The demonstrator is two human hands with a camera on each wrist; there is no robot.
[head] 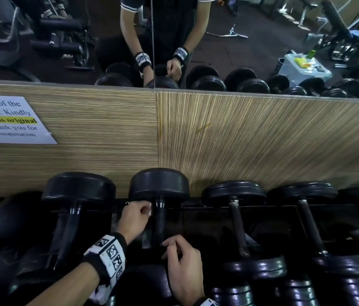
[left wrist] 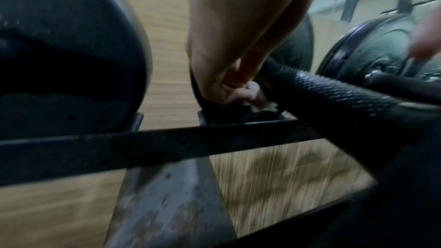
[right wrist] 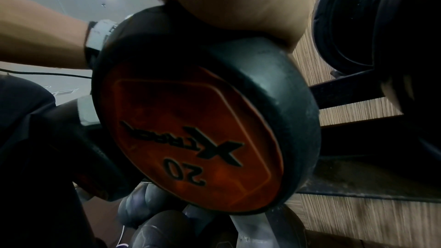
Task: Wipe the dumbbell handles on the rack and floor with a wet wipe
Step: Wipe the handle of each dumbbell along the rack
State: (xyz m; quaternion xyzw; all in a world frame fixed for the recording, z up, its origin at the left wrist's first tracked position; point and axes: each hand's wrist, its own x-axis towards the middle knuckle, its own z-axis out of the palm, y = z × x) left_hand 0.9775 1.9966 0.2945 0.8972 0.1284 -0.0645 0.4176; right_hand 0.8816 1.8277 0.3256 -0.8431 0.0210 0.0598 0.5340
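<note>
The left hand (head: pixel 134 219) is pinching a small white wet wipe (head: pixel 149 212) between thumb and fingertips, just beside the far end of the dumbbell handle (head: pixel 159 221), on its 9 o'clock side. In the left wrist view the wipe (left wrist: pixel 261 102) is showing as a crumpled scrap under the curled fingers, right against the ribbed bar (left wrist: pixel 334 90). The handle is running from 6 to 12 o'clock, away from the person, its far weight (head: pixel 159 184) sitting against the wood-grain wall (head: pixel 251 138). The right hand (head: pixel 184 266) is sitting at the near end of the same bar, fingers curled in toward it; whether it is actually gripping the bar, I cannot tell. The right wrist camera is mostly filled by the near weight's orange end plate (right wrist: pixel 190 137), marked 20. The left hand is the one carrying the wipe, so the stroke would likely be running along the bar toward 6 o'clock. The dumbbell is lying on the rack (head: pixel 218 209), with more dumbbells (head: pixel 238 219) lined up toward 3 o'clock.
</note>
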